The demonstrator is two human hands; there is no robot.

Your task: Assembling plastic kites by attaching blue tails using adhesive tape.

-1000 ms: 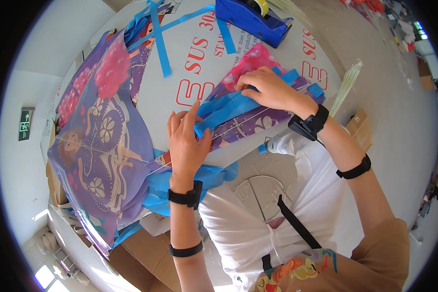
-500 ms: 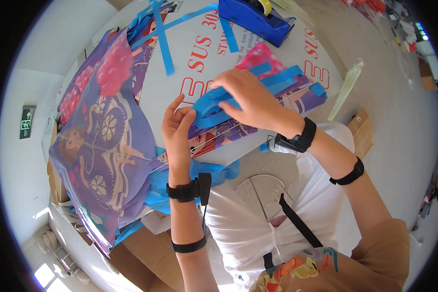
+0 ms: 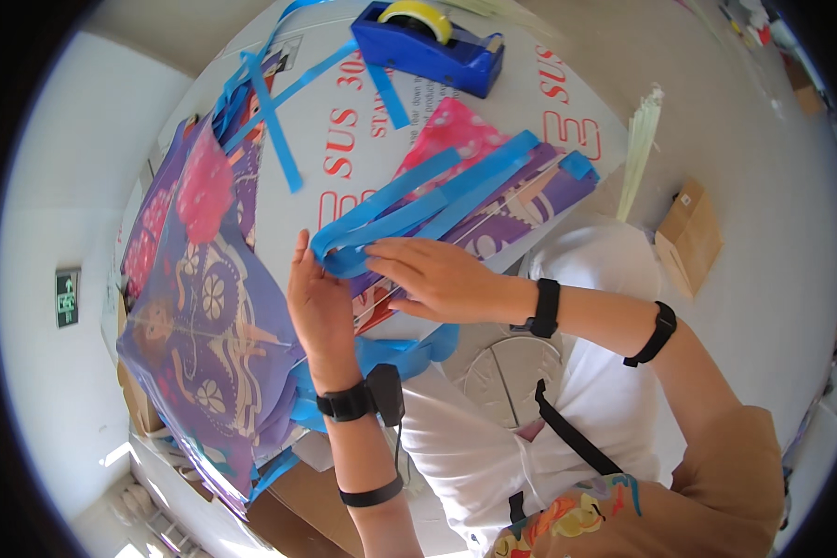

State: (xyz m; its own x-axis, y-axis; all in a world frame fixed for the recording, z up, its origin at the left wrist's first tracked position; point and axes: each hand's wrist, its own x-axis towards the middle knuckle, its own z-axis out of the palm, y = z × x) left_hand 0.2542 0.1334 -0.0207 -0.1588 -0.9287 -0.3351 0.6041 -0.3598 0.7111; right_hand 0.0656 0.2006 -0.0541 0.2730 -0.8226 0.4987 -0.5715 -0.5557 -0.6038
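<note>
Long blue ribbon strips [image 3: 474, 191] lie doubled over a narrow folded purple kite [image 3: 530, 200] printed with a cartoon figure. At the near left end the strips bend into a loop, where my left hand [image 3: 324, 307] is closed on the blue ribbon, one finger pointing up. My right hand [image 3: 446, 279] lies palm down across the folded kite, fingers stretched out and thumb apart, fingertips touching the ribbon's edge. A thin pale rod runs along the folded piece. Pink dotted fabric [image 3: 446, 139] shows beyond the strips.
A blue tape dispenser [image 3: 428, 46] with a yellow roll stands at the back of the white printed board [image 3: 330, 200]. More purple printed kites [image 3: 219, 307] hang over the left edge. Pale thin sticks [image 3: 640, 153] and a cardboard box [image 3: 688, 237] are at the right.
My right hand has come down from above the strips onto the near side of the folded kite. My left hand keeps to the loop. The whole view has shifted.
</note>
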